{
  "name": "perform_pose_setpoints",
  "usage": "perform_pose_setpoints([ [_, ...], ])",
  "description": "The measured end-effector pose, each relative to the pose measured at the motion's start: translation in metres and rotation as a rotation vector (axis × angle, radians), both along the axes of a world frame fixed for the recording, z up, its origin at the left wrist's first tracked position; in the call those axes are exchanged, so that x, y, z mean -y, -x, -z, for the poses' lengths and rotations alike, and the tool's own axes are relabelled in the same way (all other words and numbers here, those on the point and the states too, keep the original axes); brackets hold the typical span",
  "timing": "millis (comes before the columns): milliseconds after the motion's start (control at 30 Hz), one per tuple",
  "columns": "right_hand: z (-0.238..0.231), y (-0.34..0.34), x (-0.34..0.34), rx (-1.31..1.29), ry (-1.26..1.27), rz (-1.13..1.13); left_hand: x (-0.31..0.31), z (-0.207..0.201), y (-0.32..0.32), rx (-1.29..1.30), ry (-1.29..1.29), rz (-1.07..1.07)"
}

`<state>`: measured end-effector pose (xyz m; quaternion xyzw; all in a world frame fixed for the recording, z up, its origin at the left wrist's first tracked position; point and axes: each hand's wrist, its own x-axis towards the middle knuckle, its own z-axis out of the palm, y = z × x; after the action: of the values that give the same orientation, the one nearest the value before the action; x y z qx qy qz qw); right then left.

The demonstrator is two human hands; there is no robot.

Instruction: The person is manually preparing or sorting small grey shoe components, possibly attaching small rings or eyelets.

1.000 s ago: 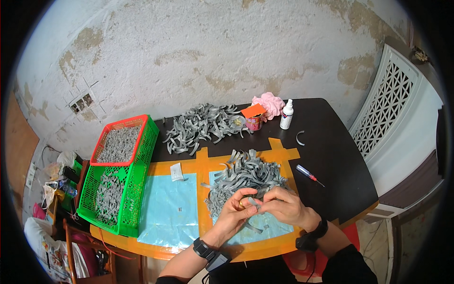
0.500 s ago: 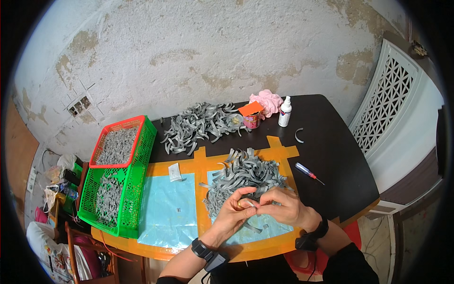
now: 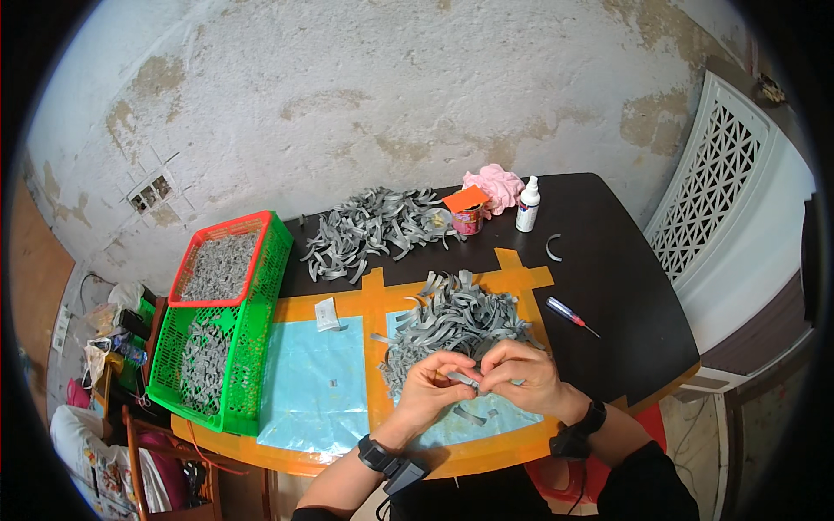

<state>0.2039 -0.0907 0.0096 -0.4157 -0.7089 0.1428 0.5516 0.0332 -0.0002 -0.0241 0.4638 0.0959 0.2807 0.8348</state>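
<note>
A short, curved grey strip (image 3: 462, 379) is pinched between the fingertips of my left hand (image 3: 432, 387). My right hand (image 3: 522, 379) meets it from the other side, its thumb and forefinger closed at the strip's right end. Both hands are over the near edge of a heap of similar curved grey strips (image 3: 460, 317), with small grey pieces (image 3: 401, 360) along the heap's left side. One loose strip (image 3: 470, 417) rests on the light blue sheet just below my fingers. Whether the right fingers hold a second piece is hidden.
Left stand a green basket (image 3: 252, 347) and a red-rimmed basket (image 3: 208, 303), both holding small grey pieces. A larger strip pile (image 3: 378, 230), tin (image 3: 467, 222), pink cloth (image 3: 495, 187) and white bottle (image 3: 527, 206) stand at the back. A screwdriver (image 3: 572, 317) lies right.
The strip between my fingers now shows more of its length. My right hand's fingers have shifted slightly, and the whole view has moved a little.
</note>
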Motion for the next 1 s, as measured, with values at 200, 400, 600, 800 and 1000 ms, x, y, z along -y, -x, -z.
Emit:
perform_pose_setpoints([
  [200, 0.003, -0.001, 0.001, -0.050, 0.088, -0.064, -0.003, 0.001, 0.004, -0.102, -0.097, -0.026],
  [400, -0.004, -0.005, 0.002, -0.052, 0.173, -0.146, -0.002, 0.002, 0.004, -0.086, -0.101, -0.062],
  [600, -0.006, -0.009, 0.001, -0.060, 0.241, -0.198, -0.006, 0.004, 0.003, -0.089, -0.139, -0.053],
  [800, -0.007, -0.013, 0.002, -0.069, 0.296, -0.260, -0.006, 0.005, 0.005, -0.094, -0.164, -0.037],
  [1000, -0.008, -0.014, 0.003, -0.119, 0.348, -0.256, -0.007, 0.003, 0.004, -0.095, -0.196, -0.047],
])
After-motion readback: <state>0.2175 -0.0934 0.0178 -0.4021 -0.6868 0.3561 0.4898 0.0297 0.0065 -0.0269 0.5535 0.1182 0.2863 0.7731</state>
